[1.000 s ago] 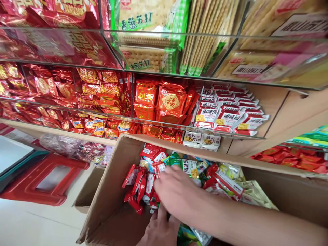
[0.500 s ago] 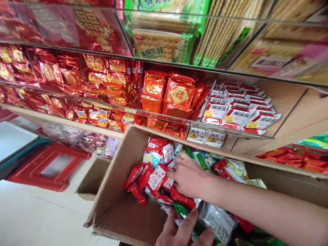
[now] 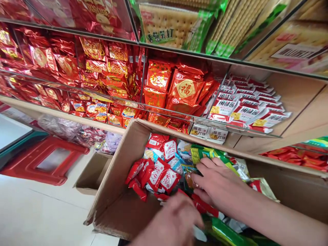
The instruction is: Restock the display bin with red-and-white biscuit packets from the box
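Note:
My right hand (image 3: 214,177) reaches in from the right over the cardboard box (image 3: 110,181). Its fingers are apart and rest on a green and yellow packet (image 3: 202,152) and the small packets beside it. Lower down, my left hand (image 3: 179,215) is smeared by motion, so its grip is unclear; a pale piece of wrapper shows by its fingertips. Red and white packets (image 3: 159,174) lie piled above and left of it in the box. A shiny green packet (image 3: 225,232) lies at the bottom, right of my left hand.
Behind the box, clear-fronted shelves (image 3: 115,99) hold red packets, with white and red packets (image 3: 246,109) to the right and large crackers (image 3: 174,25) above. A red plastic stool (image 3: 51,160) and a small open carton (image 3: 92,172) stand on the floor at left.
My right hand has moved right, off the red and white packets, uncovering more of them. My left hand has moved up, further into the box. The view has shifted slightly.

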Action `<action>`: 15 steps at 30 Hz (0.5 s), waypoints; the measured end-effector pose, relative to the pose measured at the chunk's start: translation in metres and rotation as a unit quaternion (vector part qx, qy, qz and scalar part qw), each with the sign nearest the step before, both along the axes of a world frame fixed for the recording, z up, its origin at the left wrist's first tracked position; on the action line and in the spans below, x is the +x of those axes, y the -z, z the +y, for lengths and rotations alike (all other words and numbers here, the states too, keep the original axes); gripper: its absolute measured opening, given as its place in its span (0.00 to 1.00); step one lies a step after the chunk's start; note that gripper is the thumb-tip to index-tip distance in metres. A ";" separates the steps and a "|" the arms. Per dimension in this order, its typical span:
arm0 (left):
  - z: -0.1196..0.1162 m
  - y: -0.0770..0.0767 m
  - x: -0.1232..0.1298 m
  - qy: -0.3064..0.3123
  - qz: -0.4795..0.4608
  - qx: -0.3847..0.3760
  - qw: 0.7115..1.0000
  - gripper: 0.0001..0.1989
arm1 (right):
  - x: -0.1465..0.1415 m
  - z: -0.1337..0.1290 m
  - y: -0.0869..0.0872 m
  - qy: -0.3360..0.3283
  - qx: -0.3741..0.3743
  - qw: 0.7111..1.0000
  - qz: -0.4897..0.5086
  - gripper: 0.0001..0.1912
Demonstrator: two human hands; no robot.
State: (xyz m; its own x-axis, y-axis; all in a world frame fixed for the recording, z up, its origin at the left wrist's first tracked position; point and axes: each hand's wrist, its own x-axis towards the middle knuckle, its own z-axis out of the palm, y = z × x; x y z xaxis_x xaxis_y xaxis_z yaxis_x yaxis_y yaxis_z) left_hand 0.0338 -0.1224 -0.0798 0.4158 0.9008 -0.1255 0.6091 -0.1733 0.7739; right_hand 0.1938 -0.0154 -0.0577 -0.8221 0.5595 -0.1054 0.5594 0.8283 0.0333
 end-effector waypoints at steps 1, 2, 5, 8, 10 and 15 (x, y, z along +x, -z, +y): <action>0.009 -0.002 -0.012 -0.012 0.039 -0.013 0.999 0.13 | 0.002 0.000 0.000 0.003 0.001 1.000 0.001 0.06; 0.017 -0.002 -0.024 -0.021 0.142 -0.041 0.989 0.16 | 0.003 -0.001 0.001 0.004 0.002 1.000 0.001 0.07; 0.034 0.007 -0.046 0.034 0.323 -0.088 0.942 0.22 | 0.005 -0.002 0.001 0.006 0.008 1.000 -0.003 0.09; 0.043 0.025 -0.042 0.065 0.378 -0.079 0.920 0.23 | 0.006 -0.003 0.002 0.002 0.021 1.000 -0.007 0.09; 0.050 0.035 -0.033 0.077 0.416 -0.074 0.903 0.19 | 0.007 -0.004 0.002 0.000 0.023 1.000 -0.006 0.10; 0.064 0.032 -0.029 0.112 0.464 -0.062 0.876 0.16 | 0.013 -0.007 0.003 0.008 0.013 1.000 0.014 0.12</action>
